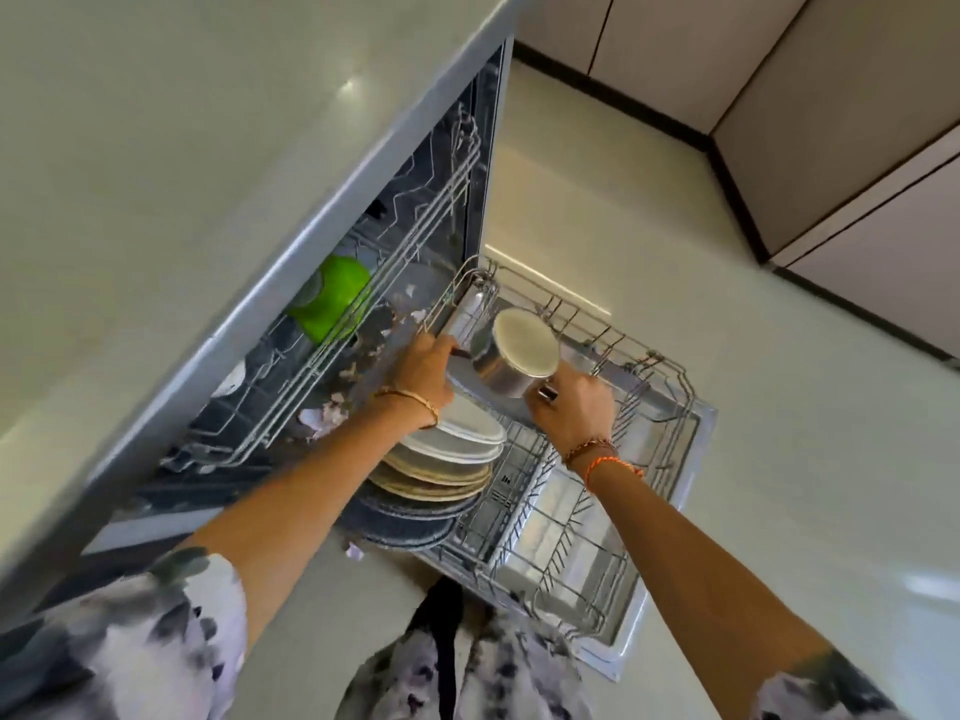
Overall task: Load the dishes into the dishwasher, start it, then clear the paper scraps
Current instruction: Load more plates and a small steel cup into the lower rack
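Plates (pixel 441 459) crowd the lower rack's (pixel 670 407) left; its right side seems open.

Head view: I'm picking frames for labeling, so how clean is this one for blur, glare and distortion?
Head view: wide-angle bending tilts the countertop and floor; the sleeves at the bottom edge are smeared; a small glare spot sits on the countertop; the steel pot in the lower rack stays fairly sharp.

Brushed steel pot (pixel 506 363), dull sheen; grey coated-wire lower rack (pixel 644 407); glossy white plates (pixel 457 439) beside matt tan ones (pixel 436 478); shiny green plastic bowl (pixel 332 298); smooth pale countertop (pixel 182 148).
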Demonstrator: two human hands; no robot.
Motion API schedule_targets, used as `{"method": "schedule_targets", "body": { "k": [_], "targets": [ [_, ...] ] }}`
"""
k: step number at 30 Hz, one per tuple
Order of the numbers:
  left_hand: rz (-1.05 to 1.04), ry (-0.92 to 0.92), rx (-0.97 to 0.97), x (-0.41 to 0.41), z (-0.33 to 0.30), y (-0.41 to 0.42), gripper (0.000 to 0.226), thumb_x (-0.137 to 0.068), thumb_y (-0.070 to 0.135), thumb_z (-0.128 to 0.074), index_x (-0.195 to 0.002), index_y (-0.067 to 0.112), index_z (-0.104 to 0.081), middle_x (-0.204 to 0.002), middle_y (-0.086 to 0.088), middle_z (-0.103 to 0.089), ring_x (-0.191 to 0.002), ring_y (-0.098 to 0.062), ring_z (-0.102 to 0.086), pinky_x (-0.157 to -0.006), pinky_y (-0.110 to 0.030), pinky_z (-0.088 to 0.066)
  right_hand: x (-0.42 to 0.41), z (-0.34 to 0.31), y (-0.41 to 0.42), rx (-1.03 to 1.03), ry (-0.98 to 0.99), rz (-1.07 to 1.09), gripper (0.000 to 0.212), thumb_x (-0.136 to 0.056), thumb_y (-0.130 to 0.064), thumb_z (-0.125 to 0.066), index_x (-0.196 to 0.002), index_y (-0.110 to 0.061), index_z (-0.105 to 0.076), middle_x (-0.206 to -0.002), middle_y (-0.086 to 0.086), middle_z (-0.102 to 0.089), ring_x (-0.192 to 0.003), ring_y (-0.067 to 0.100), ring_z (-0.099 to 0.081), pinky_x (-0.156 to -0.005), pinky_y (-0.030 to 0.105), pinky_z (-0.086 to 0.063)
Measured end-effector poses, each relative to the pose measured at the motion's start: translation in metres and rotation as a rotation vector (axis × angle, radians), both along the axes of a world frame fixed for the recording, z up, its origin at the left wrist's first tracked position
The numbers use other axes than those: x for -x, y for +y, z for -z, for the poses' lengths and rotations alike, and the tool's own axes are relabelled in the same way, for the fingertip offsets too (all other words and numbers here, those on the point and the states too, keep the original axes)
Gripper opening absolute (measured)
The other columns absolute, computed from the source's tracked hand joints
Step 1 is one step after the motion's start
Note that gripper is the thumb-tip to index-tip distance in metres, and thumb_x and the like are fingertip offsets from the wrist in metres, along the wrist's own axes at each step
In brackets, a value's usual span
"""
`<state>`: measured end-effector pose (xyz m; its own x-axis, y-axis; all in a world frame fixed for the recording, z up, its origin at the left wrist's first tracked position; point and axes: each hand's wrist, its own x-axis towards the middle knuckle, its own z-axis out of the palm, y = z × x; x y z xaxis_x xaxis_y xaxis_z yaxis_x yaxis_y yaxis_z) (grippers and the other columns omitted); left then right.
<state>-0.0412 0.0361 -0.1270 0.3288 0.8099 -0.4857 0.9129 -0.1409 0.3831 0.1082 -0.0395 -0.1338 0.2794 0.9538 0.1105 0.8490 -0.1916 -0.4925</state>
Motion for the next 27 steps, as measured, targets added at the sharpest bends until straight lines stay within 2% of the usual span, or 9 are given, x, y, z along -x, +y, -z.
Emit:
{"method": "schedule_targets", "body": {
  "k": [2,4,9,13,17,19,22,24,27],
  "targets": [
    [0.003,-0.016,0.007,-0.001,0.03,0.005,0.062,-0.085,-0.005,-0.049,-0.142,0.012,-0.032,-0.139,-0.016,-0.035,-0.124,-0.032,-0.04,-0.102,-0.029,-0.028,-0.004,0.027,0.01,-0.033,-0.024,-0.011,0.014,-0.048,-0.013,-0.065,-0.061,-0.009,-0.064,-0.041,0.001,-0.057,-0.029,0.018,-0.05,-0.032,0.014,-0.025],
    [-0.009,-0.04,0.006,0.002,0.066,0.016,0.068,-0.082,-0.008,-0.047,-0.143,0.016,-0.031,-0.138,-0.014,-0.038,-0.125,-0.032,-0.039,-0.105,-0.031,-0.029,-0.009,0.064,0.02,-0.069,-0.029,-0.016,0.012,-0.047,-0.01,-0.066,-0.058,-0.01,-0.06,-0.041,0.002,-0.056,-0.029,0.019,-0.05,-0.034,0.014,-0.025],
    [-0.009,-0.115,0.06,0.008,0.115,0.042,0.067,-0.083,-0.015,-0.04,-0.14,0.019,-0.037,-0.139,-0.012,-0.042,-0.127,-0.031,-0.041,-0.105,-0.033,-0.033,-0.018,0.122,0.04,-0.002,0.063,-0.014,0.006,-0.06,-0.002,-0.067,-0.065,0.001,-0.065,-0.05,0.018,-0.061,-0.04,0.033,-0.057,-0.04,0.033,-0.045],
    [-0.013,-0.159,0.06,0.006,0.145,0.069,0.063,-0.084,-0.015,-0.039,-0.134,0.021,-0.046,-0.134,-0.009,-0.051,-0.121,-0.028,-0.049,-0.104,-0.031,-0.037,-0.021,0.148,0.056,-0.042,0.034,-0.039,0.008,-0.05,-0.006,-0.061,-0.057,-0.003,-0.059,-0.037,0.008,-0.052,-0.028,0.023,-0.047,-0.03,0.023,-0.037],
    [-0.03,-0.173,0.051,0.005,0.149,0.075,0.061,-0.084,-0.014,-0.039,-0.133,0.023,-0.049,-0.132,-0.009,-0.051,-0.12,-0.027,-0.049,-0.104,-0.031,-0.038,-0.025,0.156,0.061,-0.079,0.095,-0.037,0.012,-0.06,-0.013,-0.055,-0.059,-0.002,-0.06,-0.041,0.009,-0.054,-0.031,0.022,-0.049,-0.041,0.018,-0.032],
    [-0.042,-0.208,0.019,0.003,0.143,0.077,0.058,-0.085,-0.014,-0.041,-0.13,0.02,-0.051,-0.128,-0.011,-0.05,-0.117,-0.026,-0.05,-0.102,-0.03,-0.04,-0.026,0.149,0.066,-0.115,0.133,-0.046,0.023,-0.063,-0.021,-0.042,-0.054,-0.004,-0.055,-0.036,0.005,-0.045,-0.029,0.018,-0.039,-0.04,0.015,-0.026],
    [-0.041,-0.219,0.006,-0.001,0.131,0.085,0.051,-0.086,-0.013,-0.043,-0.126,0.017,-0.054,-0.125,-0.013,-0.049,-0.111,-0.026,-0.053,-0.096,-0.028,-0.042,-0.027,0.135,0.072,-0.14,0.181,-0.043,0.025,-0.062,-0.023,-0.039,-0.052,-0.005,-0.053,-0.039,-0.003,-0.034,-0.036,0.01,-0.028,-0.041,0.005,-0.016],
    [-0.036,-0.204,-0.01,-0.002,0.126,0.091,0.049,-0.087,-0.011,-0.043,-0.125,0.017,-0.056,-0.124,-0.013,-0.049,-0.11,-0.026,-0.053,-0.094,-0.026,-0.041,-0.028,0.133,0.075,-0.113,0.194,-0.066,0.025,-0.063,-0.023,-0.043,-0.055,-0.004,-0.055,-0.038,0.004,-0.045,-0.036,0.011,-0.03,-0.038,0.011,-0.024],
    [-0.034,-0.144,-0.006,-0.002,0.126,0.09,0.047,-0.087,-0.009,-0.044,-0.126,0.015,-0.054,-0.125,-0.014,-0.047,-0.112,-0.029,-0.051,-0.095,-0.027,-0.04,-0.027,0.137,0.08,-0.107,0.164,-0.082,0.02,-0.065,-0.02,-0.05,-0.057,-0.003,-0.057,-0.041,0.008,-0.054,-0.031,0.02,-0.045,-0.038,0.021,-0.038]
  ]
}}
